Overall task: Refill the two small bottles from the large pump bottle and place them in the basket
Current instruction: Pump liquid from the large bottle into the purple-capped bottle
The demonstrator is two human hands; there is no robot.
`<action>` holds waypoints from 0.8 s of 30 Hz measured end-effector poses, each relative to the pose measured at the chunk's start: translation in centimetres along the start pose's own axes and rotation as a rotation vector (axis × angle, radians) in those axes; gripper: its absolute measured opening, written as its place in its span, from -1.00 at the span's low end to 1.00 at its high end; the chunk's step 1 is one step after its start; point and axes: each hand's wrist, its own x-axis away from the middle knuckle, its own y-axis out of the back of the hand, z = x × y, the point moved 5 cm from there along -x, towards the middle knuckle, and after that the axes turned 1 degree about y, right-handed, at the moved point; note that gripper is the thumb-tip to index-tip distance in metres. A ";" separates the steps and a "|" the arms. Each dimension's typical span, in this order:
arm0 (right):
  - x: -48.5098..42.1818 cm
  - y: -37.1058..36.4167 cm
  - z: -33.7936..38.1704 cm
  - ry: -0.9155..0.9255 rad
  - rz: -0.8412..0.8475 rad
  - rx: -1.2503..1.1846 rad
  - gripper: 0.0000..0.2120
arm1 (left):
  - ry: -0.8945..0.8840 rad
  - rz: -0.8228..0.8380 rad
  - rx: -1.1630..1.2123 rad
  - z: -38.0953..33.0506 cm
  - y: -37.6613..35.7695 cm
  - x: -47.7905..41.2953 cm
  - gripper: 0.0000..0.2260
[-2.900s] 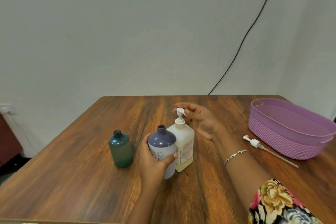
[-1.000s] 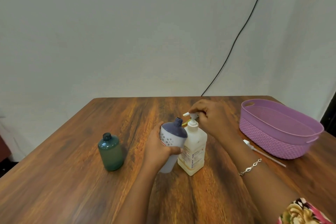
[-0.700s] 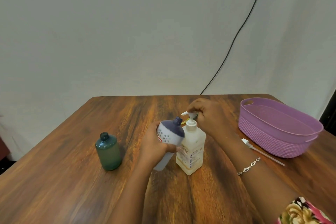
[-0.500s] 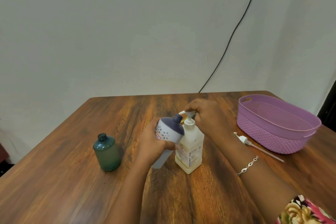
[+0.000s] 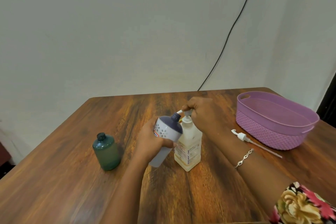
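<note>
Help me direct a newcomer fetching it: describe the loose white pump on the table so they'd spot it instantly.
Find the oval purple plastic basket at the right of the brown wooden table. On the tabletop just beside its near-left side lies a white plastic pump head with a long thin tube. Unlike the pump-topped cream square bottle, it lies flat, screwed to nothing.

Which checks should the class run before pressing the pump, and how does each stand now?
1. The left hand grips the purple-topped bottle: ok.
2. Its mouth sits at the nozzle: ok.
3. The pump bottle stands upright: ok.
4. The right hand grips its top: ok.
5. Fill level in the purple-topped bottle: cannot tell.
6. The green bottle is uncapped: ok.
</note>
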 end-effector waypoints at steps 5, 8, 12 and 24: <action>0.7 -0.8 -0.3 0.033 -0.088 -0.013 -0.81 | -0.023 -0.003 0.002 0.0 0.2 -0.2 -0.39; 0.7 -1.5 -0.9 0.040 -0.108 0.001 -0.82 | -0.012 0.009 0.012 0.4 0.3 -0.2 -0.39; 0.7 -0.9 -0.7 0.042 -0.121 -0.050 -0.85 | -0.012 0.019 0.027 0.8 0.5 0.0 -0.38; 1.0 -0.8 -0.1 0.080 -0.122 -0.029 -0.83 | -0.029 0.017 0.042 0.4 0.3 -0.1 -0.45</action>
